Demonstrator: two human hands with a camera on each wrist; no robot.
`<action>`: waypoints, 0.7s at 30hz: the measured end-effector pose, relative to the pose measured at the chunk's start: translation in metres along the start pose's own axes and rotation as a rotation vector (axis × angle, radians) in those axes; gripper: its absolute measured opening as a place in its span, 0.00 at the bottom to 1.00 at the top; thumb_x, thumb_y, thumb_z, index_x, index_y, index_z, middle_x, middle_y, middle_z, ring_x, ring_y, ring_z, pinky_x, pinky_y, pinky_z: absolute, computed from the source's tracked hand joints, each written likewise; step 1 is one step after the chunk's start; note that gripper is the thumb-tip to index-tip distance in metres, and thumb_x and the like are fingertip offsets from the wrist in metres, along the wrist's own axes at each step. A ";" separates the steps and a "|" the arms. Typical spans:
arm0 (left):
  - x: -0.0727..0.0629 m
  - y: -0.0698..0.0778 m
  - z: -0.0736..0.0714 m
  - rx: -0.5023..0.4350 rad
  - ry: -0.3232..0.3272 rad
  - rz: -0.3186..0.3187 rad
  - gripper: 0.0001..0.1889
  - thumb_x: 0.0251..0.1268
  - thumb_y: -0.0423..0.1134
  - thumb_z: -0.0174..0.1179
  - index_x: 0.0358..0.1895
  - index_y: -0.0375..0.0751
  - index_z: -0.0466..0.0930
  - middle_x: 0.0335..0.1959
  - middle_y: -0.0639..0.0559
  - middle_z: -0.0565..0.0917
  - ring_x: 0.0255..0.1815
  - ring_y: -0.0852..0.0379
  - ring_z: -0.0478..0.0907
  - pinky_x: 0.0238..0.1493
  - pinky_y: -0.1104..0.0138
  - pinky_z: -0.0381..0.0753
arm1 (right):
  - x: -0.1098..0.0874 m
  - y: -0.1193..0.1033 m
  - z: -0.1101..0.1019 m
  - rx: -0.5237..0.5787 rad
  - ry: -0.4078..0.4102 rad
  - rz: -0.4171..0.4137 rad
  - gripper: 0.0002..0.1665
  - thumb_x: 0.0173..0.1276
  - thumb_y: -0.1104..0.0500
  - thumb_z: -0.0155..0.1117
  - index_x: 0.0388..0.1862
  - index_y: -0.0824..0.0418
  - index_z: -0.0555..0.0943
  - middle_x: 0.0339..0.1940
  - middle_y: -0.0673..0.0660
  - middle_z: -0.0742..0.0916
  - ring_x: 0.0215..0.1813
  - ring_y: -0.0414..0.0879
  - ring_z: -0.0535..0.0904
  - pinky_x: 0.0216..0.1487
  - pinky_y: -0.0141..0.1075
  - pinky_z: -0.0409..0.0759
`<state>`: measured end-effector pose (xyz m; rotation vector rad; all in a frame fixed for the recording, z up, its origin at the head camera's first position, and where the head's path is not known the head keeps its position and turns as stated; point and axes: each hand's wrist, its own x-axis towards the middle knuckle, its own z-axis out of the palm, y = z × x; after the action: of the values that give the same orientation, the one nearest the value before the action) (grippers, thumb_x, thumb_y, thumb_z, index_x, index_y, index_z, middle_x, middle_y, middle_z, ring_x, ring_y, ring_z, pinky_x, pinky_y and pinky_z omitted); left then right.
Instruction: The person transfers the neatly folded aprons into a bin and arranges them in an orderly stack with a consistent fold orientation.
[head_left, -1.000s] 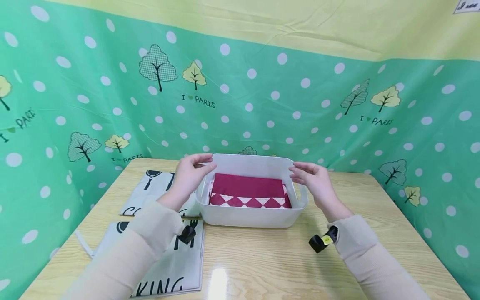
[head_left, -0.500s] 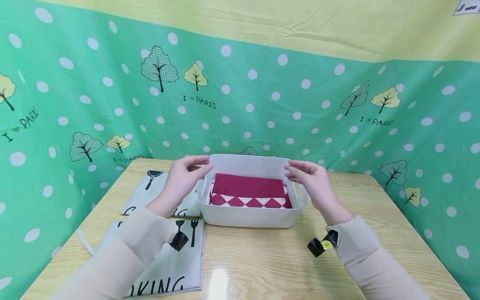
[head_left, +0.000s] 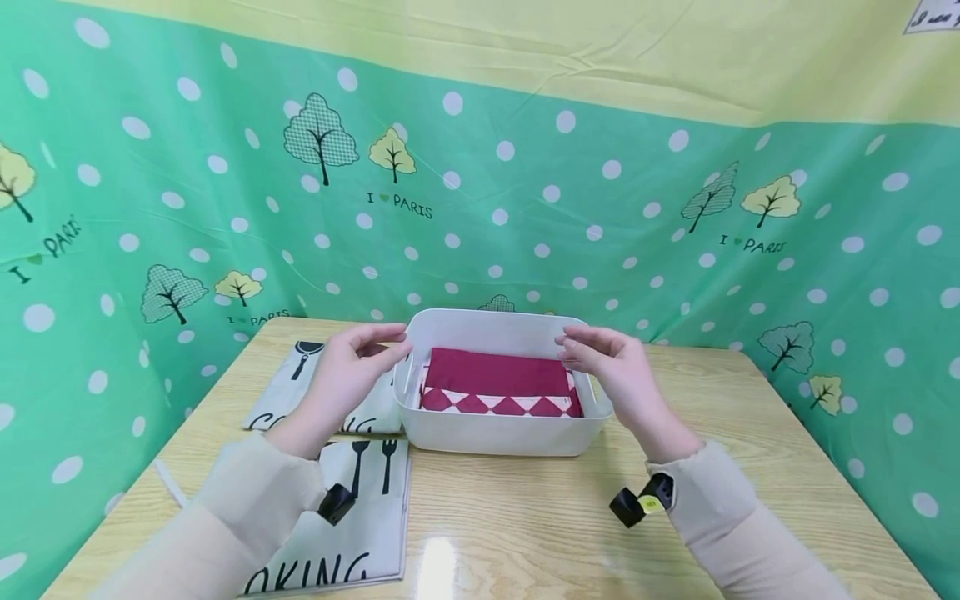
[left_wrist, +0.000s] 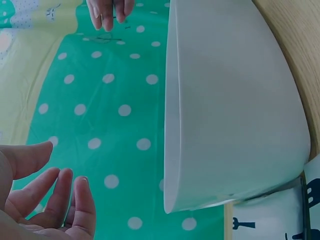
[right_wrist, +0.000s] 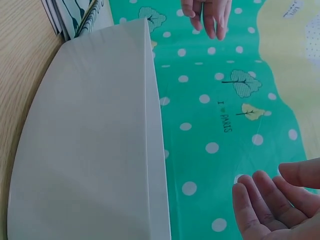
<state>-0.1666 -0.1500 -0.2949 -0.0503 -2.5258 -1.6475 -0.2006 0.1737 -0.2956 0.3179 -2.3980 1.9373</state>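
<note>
Hands (head_left: 347,373) (head_left: 618,373) near white basket (head_left: 495,435), mouth upward, long axis left-to-right.

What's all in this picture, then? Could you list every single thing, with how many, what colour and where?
Bin: one, white, on the table
Red cloth: count unclear as it is folded, dark red with pale diamonds, inside the bin
Printed cloths: two seen, white with black print, on the table's left side
Strap: one, white, left of the nearer printed cloth
Table: one, light wood, under everything
Curtain: green and yellow, behind the table; count unclear
Label: one, white with dark writing, top right, cut off
Wrist cameras: two, black, one per wrist
Sleeves: two, cream, on the arms
Left hand: one, bare, raised by the bin's left end
Right hand: one, bare, raised by its right end
</note>
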 end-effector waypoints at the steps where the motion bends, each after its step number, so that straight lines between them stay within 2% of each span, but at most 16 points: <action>1: -0.001 0.000 -0.001 -0.001 -0.003 0.000 0.23 0.70 0.46 0.61 0.65 0.43 0.77 0.62 0.44 0.80 0.58 0.48 0.76 0.54 0.69 0.78 | -0.001 -0.001 0.001 0.000 -0.004 -0.003 0.25 0.73 0.61 0.60 0.63 0.75 0.74 0.49 0.53 0.89 0.42 0.37 0.87 0.49 0.28 0.84; 7: -0.008 -0.001 -0.004 -0.027 -0.027 0.020 0.22 0.70 0.45 0.61 0.65 0.43 0.77 0.61 0.43 0.80 0.56 0.49 0.77 0.49 0.75 0.79 | -0.006 -0.002 0.008 -0.003 -0.013 -0.001 0.23 0.73 0.60 0.60 0.62 0.72 0.76 0.54 0.62 0.87 0.41 0.35 0.86 0.51 0.28 0.83; 10: -0.011 0.000 -0.005 -0.010 -0.040 0.020 0.23 0.71 0.45 0.61 0.66 0.44 0.76 0.61 0.45 0.81 0.57 0.50 0.77 0.50 0.74 0.80 | -0.007 -0.002 0.010 0.006 -0.015 -0.001 0.22 0.73 0.60 0.60 0.61 0.71 0.77 0.54 0.63 0.87 0.41 0.36 0.86 0.51 0.28 0.83; 16: -0.018 -0.001 -0.010 0.035 -0.025 0.015 0.23 0.70 0.46 0.61 0.65 0.44 0.76 0.59 0.45 0.82 0.55 0.50 0.76 0.50 0.69 0.80 | -0.012 0.000 0.015 0.048 -0.022 -0.011 0.22 0.72 0.62 0.60 0.61 0.73 0.76 0.49 0.55 0.89 0.41 0.38 0.87 0.51 0.29 0.84; 21: -0.024 -0.006 -0.018 0.035 -0.013 -0.001 0.24 0.70 0.49 0.60 0.65 0.43 0.76 0.61 0.45 0.80 0.56 0.51 0.76 0.49 0.75 0.78 | -0.016 0.001 0.021 0.106 -0.030 -0.020 0.22 0.72 0.65 0.60 0.61 0.74 0.76 0.46 0.50 0.90 0.40 0.38 0.87 0.50 0.31 0.85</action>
<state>-0.1417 -0.1678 -0.2964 -0.0574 -2.5637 -1.6082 -0.1833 0.1559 -0.3034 0.3769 -2.3054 2.0696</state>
